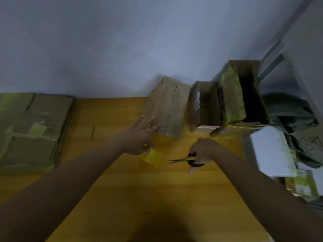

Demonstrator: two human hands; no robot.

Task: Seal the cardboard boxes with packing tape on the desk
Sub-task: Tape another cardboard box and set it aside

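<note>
My left hand (139, 135) hovers over the wooden desk (122, 189), pinching a short piece of yellowish packing tape (152, 157) between thumb and forefinger, the other fingers spread. My right hand (202, 151) grips black-handled scissors (185, 160), blades pointing left toward the tape. Just beyond my left hand lies a small closed cardboard box (167, 109), tilted on the desk. To its right stand two open cardboard boxes (206, 105) (244, 95), the larger one with yellow tape on its flaps.
A stack of flattened, taped cardboard (31, 130) fills the desk's left side. At the right lie white sheets (272, 151), dark cloth (293, 112) and packets. A grey wall (122, 41) rises behind the desk.
</note>
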